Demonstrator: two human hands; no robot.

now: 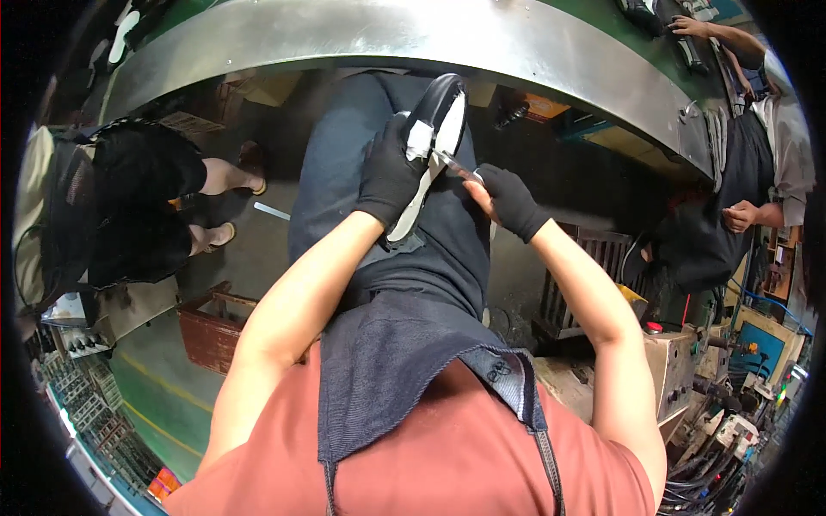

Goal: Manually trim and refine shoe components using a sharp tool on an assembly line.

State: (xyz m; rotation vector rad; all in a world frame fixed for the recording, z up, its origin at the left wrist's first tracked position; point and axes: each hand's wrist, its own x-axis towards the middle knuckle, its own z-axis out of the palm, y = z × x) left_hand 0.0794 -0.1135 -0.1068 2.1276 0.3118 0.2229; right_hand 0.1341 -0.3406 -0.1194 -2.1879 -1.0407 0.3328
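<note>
A black shoe (446, 97) with a pale underside lies tilted over my lap, its rounded black end pointing away from me. Wrapped round its left side is my left hand (390, 168), in a black glove, with something white at the fingertips. From the right, my right hand (509, 199), also black-gloved with some bare fingers showing, is closed on a slim brownish tool (459, 166). The tool's far tip meets the shoe's pale underside near the middle. Whether it is a brush or a blade, I cannot tell.
A metal bench edge (361, 33) curves across the far side. Another person's legs (225, 176) are at the left, near a reddish-brown crate (212, 327). Co-workers stand at the right, one with a hand (740, 217) lowered. Machinery with a red button (654, 328) is lower right.
</note>
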